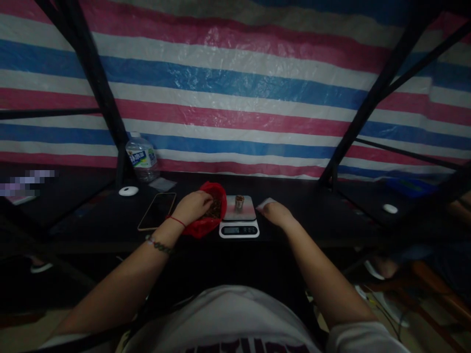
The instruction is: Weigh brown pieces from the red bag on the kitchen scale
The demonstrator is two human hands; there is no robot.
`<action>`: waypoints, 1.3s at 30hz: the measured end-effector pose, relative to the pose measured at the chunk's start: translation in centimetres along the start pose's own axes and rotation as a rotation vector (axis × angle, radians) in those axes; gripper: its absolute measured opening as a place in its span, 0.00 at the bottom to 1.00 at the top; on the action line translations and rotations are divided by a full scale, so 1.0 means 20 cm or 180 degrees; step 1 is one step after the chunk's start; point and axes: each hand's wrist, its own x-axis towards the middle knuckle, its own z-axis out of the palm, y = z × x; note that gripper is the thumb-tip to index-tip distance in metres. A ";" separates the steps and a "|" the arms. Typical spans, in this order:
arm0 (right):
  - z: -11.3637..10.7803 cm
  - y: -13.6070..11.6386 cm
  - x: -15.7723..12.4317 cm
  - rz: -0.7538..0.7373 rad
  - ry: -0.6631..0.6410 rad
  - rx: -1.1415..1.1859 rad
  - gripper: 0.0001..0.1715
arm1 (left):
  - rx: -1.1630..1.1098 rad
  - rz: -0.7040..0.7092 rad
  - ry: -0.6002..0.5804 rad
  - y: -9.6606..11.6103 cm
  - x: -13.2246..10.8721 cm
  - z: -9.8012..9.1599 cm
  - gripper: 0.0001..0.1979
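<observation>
Head view looks down on a dark desk (294, 215) set against a striped red, white and blue tarp (235, 98). A red bag (206, 215) lies on the desk just left of a white scale (239, 223), its mouth open toward the scale and the tarp, its long axis running from near left to far right. Brown bits sit inside the bag. The left hand (193, 206) reaches into the bag's mouth, fingers curled down among the contents; whether they grip anything cannot be told. On the scale's platform stands a small round container (239, 202), upright; its contents are too small to make out. The right hand (275, 213) rests on the desk just right of the scale, fingers closed around a small white piece (265, 202). A phone (157, 211) lies flat left of the bag, its long axis pointing away and slightly right. Farther back stand a water bottle (142, 157) and a white disc (128, 191). Black frame bars (91, 73) rise at both sides.
</observation>
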 end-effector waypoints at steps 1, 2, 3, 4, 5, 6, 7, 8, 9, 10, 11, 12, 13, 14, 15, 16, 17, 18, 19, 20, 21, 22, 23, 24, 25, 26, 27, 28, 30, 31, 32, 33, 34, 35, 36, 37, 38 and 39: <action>0.01 0.01 0.00 -0.0013 -0.0064 -0.0192 0.18 | -0.0001 0.0012 0.0004 0.01 0.00 -0.01 0.16; 0.01 0.01 0.01 -0.0053 -0.0131 -0.0358 0.21 | -0.0001 0.0018 0.0007 0.02 -0.01 -0.01 0.16; 0.00 0.01 0.01 -0.0090 -0.0191 -0.0485 0.22 | -0.0004 0.0022 0.0016 0.03 -0.01 -0.02 0.16; 0.00 0.01 0.02 -0.0108 -0.0220 -0.0539 0.21 | -0.0010 0.0022 0.0030 0.04 -0.01 -0.03 0.16; -0.01 0.01 0.02 -0.0102 -0.0240 -0.0558 0.21 | -0.0021 0.0018 0.0043 0.05 -0.02 -0.04 0.16; -0.02 0.02 0.03 -0.0071 -0.0262 -0.0549 0.21 | -0.0030 0.0008 0.0054 0.06 -0.02 -0.04 0.16; -0.02 0.02 0.03 -0.0018 -0.0289 -0.0511 0.20 | -0.0035 -0.0006 0.0060 0.07 -0.02 -0.05 0.16; -0.03 0.02 0.03 0.0034 -0.0327 -0.0455 0.20 | -0.0036 -0.0022 0.0055 0.07 -0.02 -0.05 0.17; -0.04 0.02 0.03 0.0068 -0.0382 -0.0389 0.19 | -0.0037 -0.0041 0.0044 0.08 -0.02 -0.06 0.17; -0.04 0.03 0.03 0.0085 -0.0460 -0.0318 0.19 | -0.0043 -0.0055 0.0033 0.08 -0.02 -0.06 0.17; -0.05 0.03 0.03 0.0098 -0.0537 -0.0247 0.18 | -0.0056 -0.0064 0.0029 0.08 -0.02 -0.07 0.18; -0.07 0.04 0.03 0.0111 -0.0578 -0.0180 0.17 | -0.0076 -0.0071 0.0041 0.09 -0.02 -0.07 0.18; -0.08 0.05 0.03 0.0131 -0.0545 -0.0112 0.15 | -0.0106 -0.0081 0.0069 0.09 -0.02 -0.08 0.18; -0.10 0.05 0.04 0.0161 -0.0420 -0.0026 0.14 | -0.0151 -0.0086 0.0117 0.09 -0.02 -0.08 0.17; -0.12 0.06 0.04 0.0185 -0.0212 0.0102 0.13 | -0.0211 -0.0090 0.0185 0.10 -0.02 -0.09 0.17; -0.15 0.05 0.04 0.0194 0.0046 0.0298 0.12 | -0.0282 -0.0100 0.0265 0.11 -0.02 -0.10 0.17; -0.17 0.04 0.04 0.0190 0.0319 0.0581 0.12 | -0.0360 -0.0114 0.0351 0.12 -0.02 -0.11 0.17; -0.19 0.02 0.03 0.0174 0.0547 0.0951 0.13 | -0.0448 -0.0119 0.0432 0.13 -0.03 -0.12 0.18; -0.20 -0.01 0.03 0.0154 0.0709 0.1388 0.14 | -0.0545 -0.0106 0.0501 0.15 -0.03 -0.13 0.20; -0.22 -0.06 0.01 0.0131 0.0805 0.1857 0.16 | -0.0649 -0.0079 0.0563 0.17 -0.04 -0.14 0.21; -0.22 -0.11 0.00 0.0098 0.0823 0.2307 0.17 | -0.0761 -0.0028 0.0619 0.20 -0.05 -0.15 0.23; -0.22 -0.18 -0.02 0.0071 0.0803 0.2707 0.18 | -0.0877 0.0062 0.0659 0.22 -0.06 -0.16 0.24; -0.22 -0.25 -0.04 0.0065 0.0710 0.3044 0.19 | -0.0973 0.0170 0.0683 0.25 -0.07 -0.17 0.25; -0.21 -0.32 -0.06 0.0106 0.0597 0.3345 0.19 | -0.1035 0.0278 0.0692 0.28 -0.08 -0.18 0.25; -0.20 -0.39 -0.09 0.0138 0.0480 0.3569 0.19 | -0.1052 0.0368 0.0678 0.31 -0.09 -0.19 0.24; -0.19 -0.46 -0.11 0.0102 0.0268 0.3729 0.19 | -0.1046 0.0423 0.0657 0.33 -0.10 -0.20 0.23; -0.18 -0.52 -0.12 0.0062 0.0085 0.3841 0.19 | -0.1036 0.0442 0.0624 0.35 -0.11 -0.20 0.20; -0.18 -0.57 -0.14 0.0017 -0.0052 0.3926 0.18 | -0.1023 0.0414 0.0591 0.37 -0.12 -0.20 0.18; -0.16 -0.65 -0.16 -0.0065 -0.0252 0.4094 0.17 | -0.1018 0.0286 0.0580 0.38 -0.12 -0.19 0.15; -0.15 -0.67 -0.17 -0.0088 -0.0316 0.4190 0.17 | -0.1001 0.0215 0.0594 0.38 -0.12 -0.18 0.14; -0.15 -0.68 -0.18 -0.0100 -0.0377 0.4286 0.17 | -0.0968 0.0155 0.0613 0.38 -0.12 -0.17 0.14; -0.14 -0.69 -0.18 -0.0103 -0.0430 0.4368 0.17 | -0.0924 0.0122 0.0628 0.37 -0.12 -0.16 0.13; -0.13 -0.68 -0.18 -0.0103 -0.0480 0.4421 0.17 | -0.0872 0.0117 0.0626 0.37 -0.12 -0.15 0.13; -0.11 -0.68 -0.19 -0.0106 -0.0520 0.4432 0.17 | -0.0809 0.0130 0.0604 0.36 -0.12 -0.15 0.13; -0.10 -0.67 -0.19 -0.0116 -0.0541 0.4407 0.17 | -0.0740 0.0157 0.0573 0.35 -0.11 -0.14 0.12; -0.09 -0.66 -0.19 -0.0136 -0.0546 0.4355 0.17 | -0.0676 0.0197 0.0547 0.35 -0.11 -0.13 0.12; -0.08 -0.64 -0.19 -0.0160 -0.0538 0.4288 0.17 | -0.0621 0.0249 0.0525 0.35 -0.11 -0.13 0.12; -0.07 -0.63 -0.19 -0.0192 -0.0519 0.4214 0.16 | -0.0581 0.0305 0.0510 0.35 -0.11 -0.12 0.13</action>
